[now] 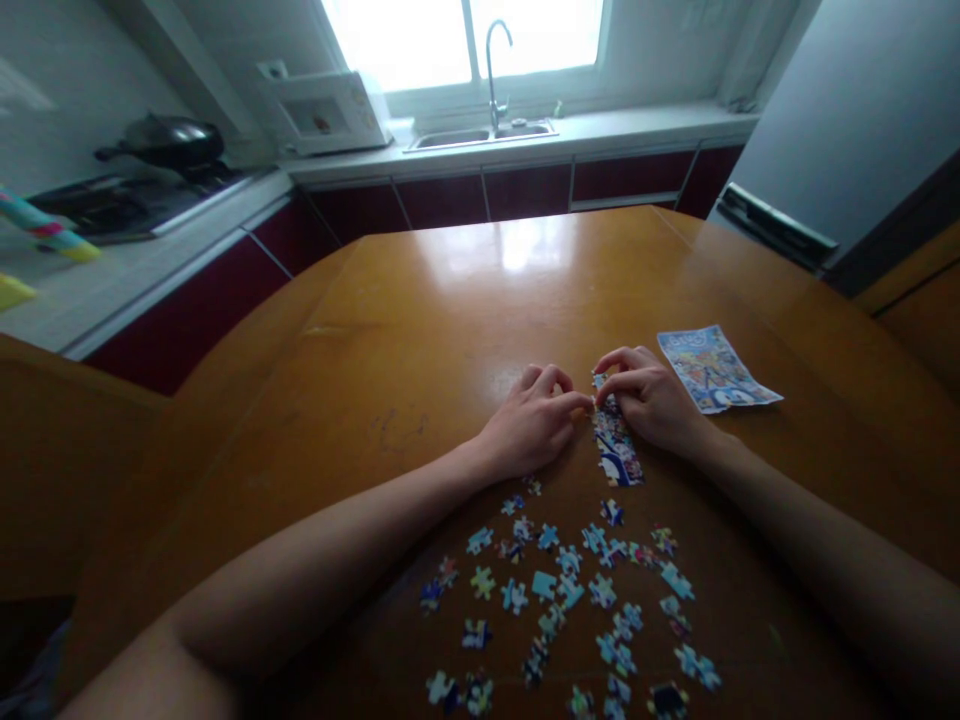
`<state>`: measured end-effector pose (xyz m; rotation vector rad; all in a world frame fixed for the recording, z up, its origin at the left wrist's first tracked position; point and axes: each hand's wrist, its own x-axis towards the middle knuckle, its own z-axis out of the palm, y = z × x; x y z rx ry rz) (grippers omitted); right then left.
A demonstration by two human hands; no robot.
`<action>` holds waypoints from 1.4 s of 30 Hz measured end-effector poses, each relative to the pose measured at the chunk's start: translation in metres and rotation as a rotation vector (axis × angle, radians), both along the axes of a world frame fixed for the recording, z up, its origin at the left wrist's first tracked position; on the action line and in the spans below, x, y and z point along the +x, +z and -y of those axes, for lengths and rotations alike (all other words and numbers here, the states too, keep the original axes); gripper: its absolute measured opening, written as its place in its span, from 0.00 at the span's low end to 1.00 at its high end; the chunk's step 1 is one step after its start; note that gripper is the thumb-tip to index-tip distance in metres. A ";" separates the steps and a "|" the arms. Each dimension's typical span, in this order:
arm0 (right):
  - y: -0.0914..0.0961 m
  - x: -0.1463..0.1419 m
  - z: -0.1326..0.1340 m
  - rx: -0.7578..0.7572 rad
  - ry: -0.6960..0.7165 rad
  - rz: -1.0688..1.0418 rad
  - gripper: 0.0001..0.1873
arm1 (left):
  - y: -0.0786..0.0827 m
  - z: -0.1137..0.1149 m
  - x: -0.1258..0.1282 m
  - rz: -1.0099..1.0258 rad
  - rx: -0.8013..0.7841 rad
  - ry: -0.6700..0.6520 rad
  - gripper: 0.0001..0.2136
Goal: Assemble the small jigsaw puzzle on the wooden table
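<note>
A narrow strip of joined jigsaw puzzle pieces (613, 452) lies on the wooden table, its upper part partly covered by fingers. My left hand (534, 425) is at the strip's left edge, with its fingers bent and the index fingertip touching that edge. A small jigsaw puzzle piece (590, 410) shows in part at this fingertip. From the right, my right hand (651, 398) curls over the strip, its thumb and fingers pressed on the upper section. Several loose puzzle pieces (547, 585) are scattered between my forearms, nearer to me.
A creased picture sheet (712, 370) lies right of my right hand. The wooden table (420, 330) reaches toward a counter with a sink (480, 137), a microwave (326, 112) and a wok (176, 140) on the stove. A fridge (855, 120) stands at the right.
</note>
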<state>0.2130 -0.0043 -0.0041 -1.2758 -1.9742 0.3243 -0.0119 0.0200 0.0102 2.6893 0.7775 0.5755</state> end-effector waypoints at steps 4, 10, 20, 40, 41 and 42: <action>0.000 0.000 0.000 -0.003 0.001 0.007 0.20 | 0.000 -0.001 0.001 -0.026 -0.016 0.007 0.16; 0.000 -0.002 0.000 -0.014 0.007 0.056 0.19 | 0.001 -0.001 0.002 -0.029 -0.028 0.004 0.15; 0.002 0.008 -0.003 0.124 -0.281 -0.360 0.17 | -0.003 -0.008 0.004 0.251 -0.157 0.100 0.09; -0.004 0.014 -0.010 0.100 -0.321 -0.415 0.15 | -0.006 -0.011 0.007 0.334 -0.226 0.134 0.09; -0.004 0.014 -0.010 0.106 -0.328 -0.418 0.15 | -0.006 -0.011 0.007 0.338 -0.222 0.136 0.09; -0.004 0.014 -0.010 0.110 -0.337 -0.422 0.15 | -0.006 -0.011 0.007 0.341 -0.217 0.137 0.09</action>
